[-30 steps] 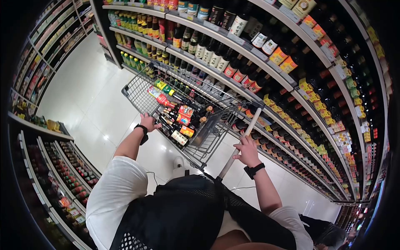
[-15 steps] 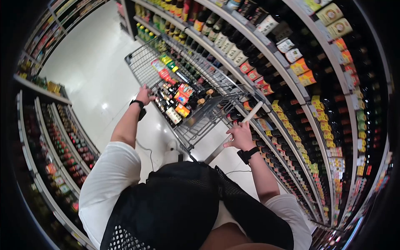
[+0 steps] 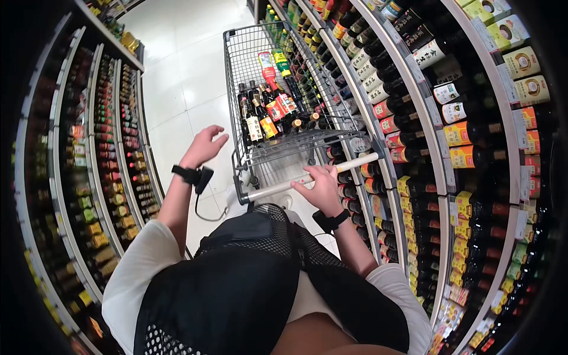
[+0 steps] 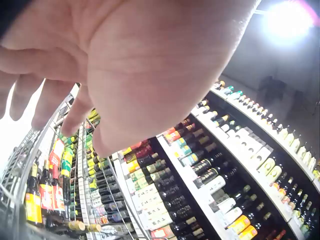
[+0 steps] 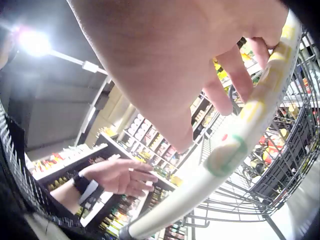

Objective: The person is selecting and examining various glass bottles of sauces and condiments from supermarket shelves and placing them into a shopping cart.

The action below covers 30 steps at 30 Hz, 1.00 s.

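In the head view my right hand (image 3: 322, 186) rests on the pale bar handle (image 3: 355, 161) of a wire shopping cart (image 3: 228, 65). Its fingers lie loosely across the bar, with the thumb held apart. My left hand (image 3: 205, 147) is in the air to the left of the cart, holding nothing, fingers loosely extended. The right wrist view also shows that left hand (image 5: 120, 176) clear of the handle (image 5: 165, 205). In the cart lie dark sauce bottles (image 3: 254, 127), a red-labelled pack of bottles (image 3: 281, 106), a red bottle (image 3: 268, 68) and a green-and-yellow-labelled bottle (image 3: 281, 64).
Shelves of bottles (image 3: 461, 145) stand close along the cart's right side. Another shelf unit (image 3: 112, 160) with bottles lines the left of the aisle. Pale tiled floor (image 3: 177, 71) runs ahead between them. A cable (image 3: 207, 219) hangs from my left wrist device.
My left hand has come away from the cart's left side, back towards me. The cart now points more straight ahead. My right hand stays on the handle.
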Motion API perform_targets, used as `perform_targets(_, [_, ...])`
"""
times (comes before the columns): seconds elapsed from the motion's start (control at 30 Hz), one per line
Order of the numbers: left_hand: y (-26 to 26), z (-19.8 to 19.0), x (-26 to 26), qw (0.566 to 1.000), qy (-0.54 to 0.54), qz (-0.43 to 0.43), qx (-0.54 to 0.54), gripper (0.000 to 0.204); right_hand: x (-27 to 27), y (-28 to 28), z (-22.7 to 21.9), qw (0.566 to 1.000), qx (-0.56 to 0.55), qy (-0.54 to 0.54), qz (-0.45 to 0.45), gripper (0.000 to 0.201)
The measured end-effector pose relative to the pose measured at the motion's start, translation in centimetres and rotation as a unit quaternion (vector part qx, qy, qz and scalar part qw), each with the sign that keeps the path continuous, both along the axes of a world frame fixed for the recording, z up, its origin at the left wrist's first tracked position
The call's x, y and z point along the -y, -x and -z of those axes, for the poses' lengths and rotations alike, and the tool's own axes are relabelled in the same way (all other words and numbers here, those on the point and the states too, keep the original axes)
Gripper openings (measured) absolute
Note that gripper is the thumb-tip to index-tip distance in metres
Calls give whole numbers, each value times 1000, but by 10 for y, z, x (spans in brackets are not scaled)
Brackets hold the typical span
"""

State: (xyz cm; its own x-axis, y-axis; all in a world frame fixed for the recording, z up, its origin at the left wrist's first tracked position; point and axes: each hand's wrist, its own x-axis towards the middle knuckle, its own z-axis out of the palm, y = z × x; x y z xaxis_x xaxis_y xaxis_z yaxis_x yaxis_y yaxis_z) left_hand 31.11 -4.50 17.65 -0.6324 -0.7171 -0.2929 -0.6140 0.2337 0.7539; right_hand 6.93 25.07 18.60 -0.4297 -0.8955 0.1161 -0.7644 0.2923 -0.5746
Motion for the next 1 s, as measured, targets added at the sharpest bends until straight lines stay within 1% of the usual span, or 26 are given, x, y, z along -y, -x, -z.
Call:
perform_targets(0.03, [-5,-13,-31,1000,14,-18,15,50,-3,7,4,998,55,36,-6,47])
perform_targets(0.07, [-3,-22,-58,999,25,-36,31,52,-5,16,-3,993,105,42,12,38])
perform_targets(0.1, [-1,-12,-91,998,18,-62,27,54,-4,44,2,976,199,62,66,34])
perform_targets(0.17, [9,-23,-112,996,0,-77,50,53,-7,64,-7,988,129,41,71,29])
perform_targets(0.2, [12,-2,-128,992,24,-110,50,50,-8,83,-7,997,23,51,58,26])
perform_targets(0.23, [15,4,-131,992,21,-116,54,46,-8,107,-5,993,-87,53,53,24])
perform_targets(0.3, [18,50,-139,981,76,-165,64,44,-3,158,8,986,-145,-26,78,21])
perform_targets(0.33, [19,56,-142,979,100,-166,66,41,-4,173,20,988,-140,3,71,21])
perform_targets(0.37, [22,51,-145,978,98,-171,67,41,-2,182,30,989,-134,32,59,21])
perform_targets(0.4, [27,41,-149,969,79,-203,116,40,6,184,32,991,42,-43,119,23])
perform_targets(0.43, [34,37,-146,959,61,-225,161,39,11,179,27,991,41,-43,119,23])
perform_targets(0.47, [33,39,-147,957,80,-230,159,37,14,171,23,987,5,-83,136,24])
perform_targets(0.5, [35,30,-150,953,82,-240,164,36,14,169,20,980,-32,-123,152,25])
perform_targets(0.57, [35,37,-146,952,84,-251,156,34,15,173,23,981,-20,-126,145,28])
perform_targets(0.67, [33,39,-143,950,111,-257,135,34,19,165,19,975,-56,-151,154,29])
perform_targets(0.7, [35,31,-142,954,85,-255,136,32,20,168,25,969,-83,-176,149,27])
perform_targets(0.73, [27,37,-142,952,93,-256,140,32,23,162,27,971,-77,-175,144,26])
perform_targets(0.77, [31,43,-137,953,103,-253,134,32,24,166,22,971,-79,-171,147,25])
perform_targets(0.8, [50,42,-129,956,103,-250,119,32,28,181,8,970,-88,-169,151,24])
perform_targets(0.83, [34,40,-133,953,102,-253,129,31,28,166,14,972,-76,-176,139,24])
perform_targets(0.87, [32,33,-134,954,81,-253,137,31,28,162,18,972,-80,-169,143,24])
perform_targets(0.9, [40,26,-130,956,60,-251,140,30,33,169,17,972,-87,-160,148,24])
perform_targets(0.97, [36,38,-126,953,94,-258,130,30,37,168,15,973,-75,-167,139,23])
perform_targets(1.0, [37,36,-123,953,94,-255,133,30,40,169,15,975,-68,-159,137,23])
